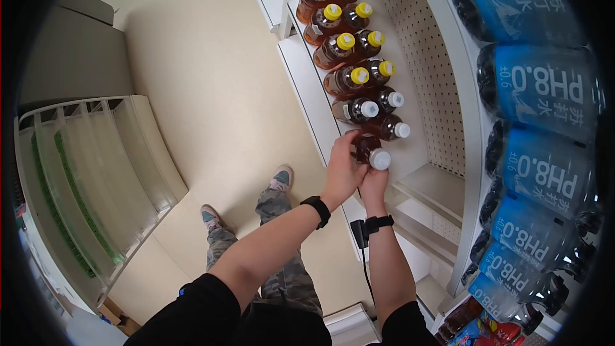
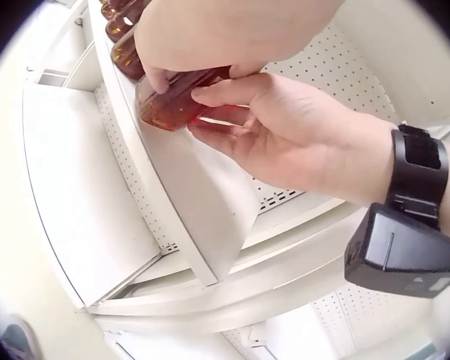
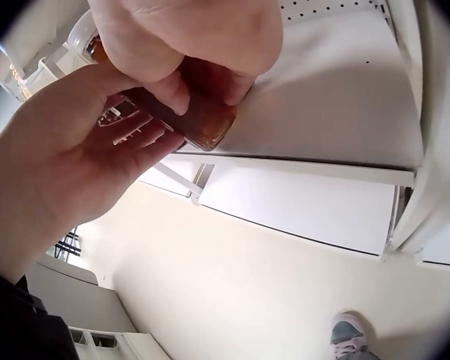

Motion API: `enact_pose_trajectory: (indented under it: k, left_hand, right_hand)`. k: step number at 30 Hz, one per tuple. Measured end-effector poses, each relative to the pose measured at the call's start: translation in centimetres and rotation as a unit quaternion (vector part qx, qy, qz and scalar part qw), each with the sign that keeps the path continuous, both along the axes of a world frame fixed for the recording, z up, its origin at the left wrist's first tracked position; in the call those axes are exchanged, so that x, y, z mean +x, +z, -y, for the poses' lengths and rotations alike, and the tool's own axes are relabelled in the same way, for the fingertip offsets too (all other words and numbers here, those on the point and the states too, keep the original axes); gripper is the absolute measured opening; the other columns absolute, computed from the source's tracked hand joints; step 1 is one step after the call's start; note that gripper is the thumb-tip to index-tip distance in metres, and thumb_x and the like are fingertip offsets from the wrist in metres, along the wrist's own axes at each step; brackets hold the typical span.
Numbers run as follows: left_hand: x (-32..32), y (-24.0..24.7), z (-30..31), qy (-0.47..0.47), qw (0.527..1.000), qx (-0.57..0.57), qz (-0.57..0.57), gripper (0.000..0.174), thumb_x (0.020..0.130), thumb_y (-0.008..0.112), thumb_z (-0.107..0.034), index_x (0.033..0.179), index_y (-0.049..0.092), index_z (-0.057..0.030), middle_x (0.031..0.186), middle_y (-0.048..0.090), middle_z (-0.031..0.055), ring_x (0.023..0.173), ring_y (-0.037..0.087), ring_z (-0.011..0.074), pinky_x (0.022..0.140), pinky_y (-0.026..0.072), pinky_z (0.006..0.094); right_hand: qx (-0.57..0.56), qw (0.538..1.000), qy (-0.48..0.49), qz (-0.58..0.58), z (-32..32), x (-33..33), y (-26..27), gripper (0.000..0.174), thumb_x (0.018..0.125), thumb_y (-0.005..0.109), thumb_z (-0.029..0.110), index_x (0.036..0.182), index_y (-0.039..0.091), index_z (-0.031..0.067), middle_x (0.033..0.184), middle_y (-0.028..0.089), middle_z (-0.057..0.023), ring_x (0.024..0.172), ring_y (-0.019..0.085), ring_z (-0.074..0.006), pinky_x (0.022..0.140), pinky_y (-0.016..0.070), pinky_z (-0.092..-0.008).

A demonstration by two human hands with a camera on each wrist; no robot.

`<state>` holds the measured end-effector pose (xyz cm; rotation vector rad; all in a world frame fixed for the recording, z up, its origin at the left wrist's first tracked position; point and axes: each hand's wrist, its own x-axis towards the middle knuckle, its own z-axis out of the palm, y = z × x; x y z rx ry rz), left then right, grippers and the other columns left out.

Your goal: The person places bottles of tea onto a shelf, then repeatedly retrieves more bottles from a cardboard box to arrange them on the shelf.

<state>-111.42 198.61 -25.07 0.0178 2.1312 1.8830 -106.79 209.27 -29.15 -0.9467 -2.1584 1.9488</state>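
Observation:
Both hands are around one dark reddish-brown drink bottle (image 1: 364, 147) with a white cap, at the near end of the bottle rows. My left hand (image 1: 346, 168) curls its fingers round the body from the left in the head view. From below, my right hand (image 1: 374, 191) grips it near the cap. The left wrist view shows the bottle's base (image 2: 165, 111) tilted over the shelf edge, with right-hand fingers (image 2: 232, 91) along its side. In the right wrist view, the bottle (image 3: 206, 120) lies between the two hands, its upper part mostly hidden.
Several similar bottles stand in two rows on the white shelf (image 1: 419, 147), with yellow caps (image 1: 346, 41) farther off and white caps (image 1: 369, 109) nearer. Blue-labelled water bottles (image 1: 541, 83) line the upper shelf at right. A slatted rack (image 1: 144, 154) stands at left.

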Motion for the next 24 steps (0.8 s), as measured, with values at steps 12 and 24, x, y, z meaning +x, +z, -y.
enact_pose_trajectory:
  k: [12, 24]
  left_hand:
    - [1.5, -4.0, 0.6, 0.001, 0.963, 0.183, 0.197, 0.050, 0.092, 0.052, 0.003, 0.139, 0.037, -0.0025, 0.136, 0.047, 0.0120, 0.122, 0.051, 0.0217, 0.098, 0.0469, 0.0318]
    - [0.7, -4.3, 0.4, 0.027, 0.964, 0.183, 0.189, 0.047, 0.093, 0.048, 0.000, 0.139, 0.037, -0.0019, 0.137, 0.046, 0.0116, 0.123, 0.050, 0.0215, 0.101, 0.0439, 0.0335]
  right_hand:
    - [-0.020, 0.989, -0.141, -0.033, 3.0, -1.7, -0.2, 0.068, 0.078, 0.070, -0.012, 0.134, 0.033, -0.0008, 0.134, 0.047, -0.0181, 0.120, 0.053, -0.0264, 0.103, 0.0456, -0.0365]
    - [0.003, 0.984, -0.171, -0.043, 4.2, -3.0, -0.3, 0.064, 0.080, 0.066, -0.013, 0.131, 0.029, -0.0006, 0.130, 0.047, -0.0179, 0.116, 0.055, -0.0249, 0.101, 0.0455, -0.0369]
